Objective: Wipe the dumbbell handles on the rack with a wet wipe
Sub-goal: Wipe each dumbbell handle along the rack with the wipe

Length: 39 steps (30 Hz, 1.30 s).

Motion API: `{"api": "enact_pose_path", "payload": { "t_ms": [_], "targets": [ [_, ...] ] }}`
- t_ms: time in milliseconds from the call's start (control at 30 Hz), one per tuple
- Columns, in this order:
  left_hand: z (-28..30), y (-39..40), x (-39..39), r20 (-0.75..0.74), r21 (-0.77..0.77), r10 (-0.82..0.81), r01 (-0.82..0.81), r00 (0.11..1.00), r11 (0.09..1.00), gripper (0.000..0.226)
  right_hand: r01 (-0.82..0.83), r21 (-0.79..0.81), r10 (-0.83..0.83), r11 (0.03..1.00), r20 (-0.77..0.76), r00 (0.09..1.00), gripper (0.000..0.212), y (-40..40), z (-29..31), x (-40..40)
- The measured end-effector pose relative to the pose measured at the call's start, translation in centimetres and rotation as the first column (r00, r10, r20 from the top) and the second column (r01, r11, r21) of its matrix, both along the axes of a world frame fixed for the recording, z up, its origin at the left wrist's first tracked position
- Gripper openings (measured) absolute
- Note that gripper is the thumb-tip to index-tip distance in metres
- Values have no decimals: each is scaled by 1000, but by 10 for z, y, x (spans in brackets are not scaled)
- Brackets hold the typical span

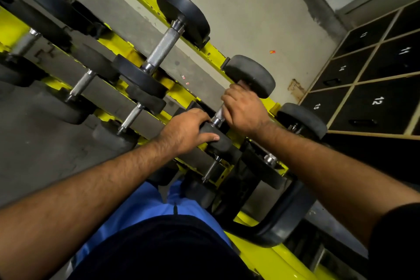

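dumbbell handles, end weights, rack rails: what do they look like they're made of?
Dumbbell handle: bare metal, probably chromed steel; bright silver with a cross-hatched knurl. End weight: matte black, looks like rubber coating; dull, scuffed, no glare. Rack rail: painted metal, glossy yellow, chipped at the edges. The right hand grips one handle; no wipe is visible.

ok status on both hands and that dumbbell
Right hand wrapped round dumbbell handle. Left hand steadying near weight head. Wipe not visible.
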<state>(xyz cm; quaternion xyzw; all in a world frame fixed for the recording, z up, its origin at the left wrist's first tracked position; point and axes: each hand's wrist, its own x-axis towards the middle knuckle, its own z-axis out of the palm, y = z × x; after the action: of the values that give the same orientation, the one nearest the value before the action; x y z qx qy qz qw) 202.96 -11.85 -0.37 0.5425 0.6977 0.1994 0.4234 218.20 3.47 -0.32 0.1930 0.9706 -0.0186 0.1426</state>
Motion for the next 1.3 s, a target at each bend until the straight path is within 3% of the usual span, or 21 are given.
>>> {"api": "enact_pose_path", "payload": {
  "t_ms": [100, 267, 400, 533, 667, 800, 933, 1067, 1200, 1300],
  "targets": [
    [1, 1, 1, -18, 0, -11, 11, 1000, 1000, 60, -118, -53, 116, 992, -42, 992, 34, -12, -5, 7],
    [-4, 0, 1, -11, -3, -4, 4, 1000, 1000, 62, 59, 91, -68, 994, 89, 994, 37, -9, 3, -14],
    [-3, -1, 3, -19, 12, 2, -2, 1000, 1000, 61, -66, -29, 69, 997, 104, 992, 44, -14, 3, -6],
    [-3, -2, 3, -21, 18, 1, 0, 1000, 1000, 61, 71, 103, -84, 992, 130, 988, 44, -12, 6, -15],
    [-4, -2, 3, -42, 22, -12, 13, 999, 1000, 60, -18, -7, 19, 1000, 188, 982, 51, -18, 4, -28],
    [0, 0, 2, -49, 12, -23, 23, 999, 1000, 64, 103, -13, -101, 995, 131, 986, 42, 1, 11, -24],
    [1, 0, 1, -52, 3, -26, 26, 998, 1000, 63, -90, -157, 103, 983, 75, 992, 35, -12, 7, -5],
    [1, -1, 1, -46, 22, -41, 42, 998, 999, 60, 31, -44, -32, 999, -14, 999, 31, 6, 10, -1],
    [-1, -3, 1, -40, 33, -24, 25, 999, 999, 60, -136, -198, 133, 971, -31, 991, 41, -21, -1, 13],
    [-3, -4, 3, -44, 52, -22, 24, 999, 998, 61, -72, -114, 72, 991, -4, 997, 42, -3, 4, 17]
  ]
}}
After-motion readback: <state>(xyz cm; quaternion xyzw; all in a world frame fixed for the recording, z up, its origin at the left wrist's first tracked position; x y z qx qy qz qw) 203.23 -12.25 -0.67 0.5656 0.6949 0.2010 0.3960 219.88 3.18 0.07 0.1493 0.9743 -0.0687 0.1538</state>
